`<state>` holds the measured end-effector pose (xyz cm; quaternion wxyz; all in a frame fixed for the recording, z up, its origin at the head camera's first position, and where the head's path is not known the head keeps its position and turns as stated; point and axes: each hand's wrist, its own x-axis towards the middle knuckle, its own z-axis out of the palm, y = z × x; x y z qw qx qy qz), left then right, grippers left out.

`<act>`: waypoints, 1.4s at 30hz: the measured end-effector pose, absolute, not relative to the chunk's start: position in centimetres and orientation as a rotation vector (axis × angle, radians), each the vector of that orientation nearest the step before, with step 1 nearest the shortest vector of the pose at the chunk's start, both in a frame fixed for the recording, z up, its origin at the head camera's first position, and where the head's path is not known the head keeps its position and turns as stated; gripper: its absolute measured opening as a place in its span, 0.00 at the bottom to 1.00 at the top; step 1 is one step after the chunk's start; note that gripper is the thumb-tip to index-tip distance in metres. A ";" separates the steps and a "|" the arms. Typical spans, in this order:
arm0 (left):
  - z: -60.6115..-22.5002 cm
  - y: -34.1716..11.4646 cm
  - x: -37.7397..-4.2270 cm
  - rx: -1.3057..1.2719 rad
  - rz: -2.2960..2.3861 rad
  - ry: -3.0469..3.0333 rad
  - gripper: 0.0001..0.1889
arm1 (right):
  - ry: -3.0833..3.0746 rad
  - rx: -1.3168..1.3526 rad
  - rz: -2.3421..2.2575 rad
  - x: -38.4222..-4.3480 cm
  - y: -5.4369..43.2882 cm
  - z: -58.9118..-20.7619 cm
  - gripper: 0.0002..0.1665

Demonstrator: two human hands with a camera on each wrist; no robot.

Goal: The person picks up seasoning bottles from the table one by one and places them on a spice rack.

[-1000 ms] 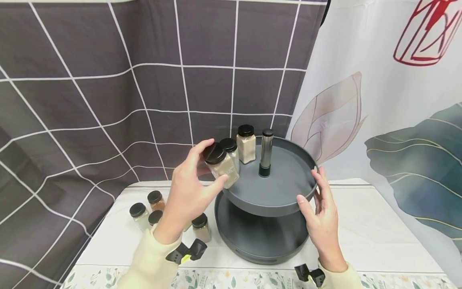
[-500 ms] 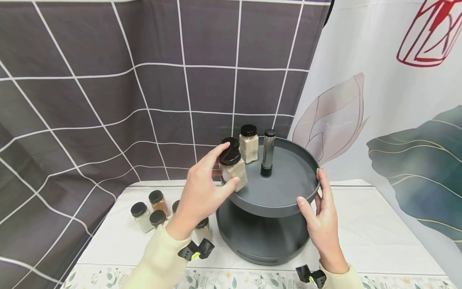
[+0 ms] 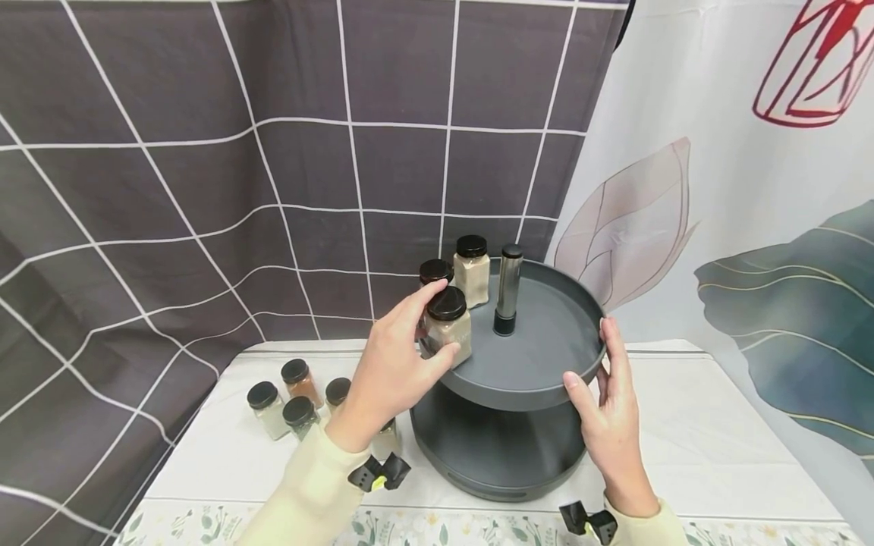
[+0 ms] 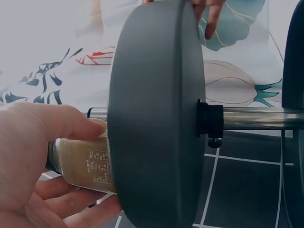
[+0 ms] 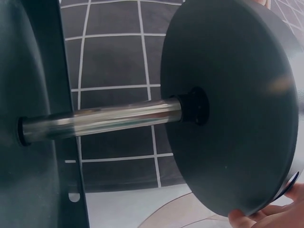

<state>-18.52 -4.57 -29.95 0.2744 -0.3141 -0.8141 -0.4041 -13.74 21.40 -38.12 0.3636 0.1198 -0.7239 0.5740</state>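
Note:
Between thumb and fingers my left hand [image 3: 396, 349] holds a square glass spice jar [image 3: 452, 337] with a black lid and pale powder inside. The jar stands upright at the left front of the round grey upper tray [image 3: 546, 326] of a two-tier rack. In the left wrist view, printed lettering shows on the jar [image 4: 88, 164], its base at the tray's edge. My right hand [image 3: 611, 413] grips the tray's right rim, thumb in front and fingers at the side. Behind the held jar are a second black-lidded jar [image 3: 435, 270], partly hidden, and a pale powder jar [image 3: 472, 278].
A short metal post [image 3: 508, 292] rises from the upper tray. Below is the wider lower tray [image 3: 505, 455], joined by a metal pole [image 5: 123, 116]. Several black-lidded jars, one with orange-brown contents [image 3: 302, 383], stand on the white tablecloth [image 3: 710, 432] at left. A dark grid-patterned curtain [image 3: 287, 174] hangs behind.
My left hand has moved right with the jar, bringing it from tilted at the tray's left edge to upright over the tray. My right hand has stayed on the rim.

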 end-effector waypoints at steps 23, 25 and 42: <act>-30.6 -4.4 -18.5 -0.805 -1.028 -2.202 0.38 | -1.841 0.311 1.515 -14.0 21.3 -38.3 0.45; -30.6 -4.4 -18.5 -0.804 -1.014 -2.204 0.38 | -1.840 0.311 1.516 -14.0 21.3 -38.3 0.45; -30.0 -6.4 -18.5 -0.856 -1.036 -2.269 0.37 | -1.840 0.303 1.535 -14.1 21.6 -38.3 0.44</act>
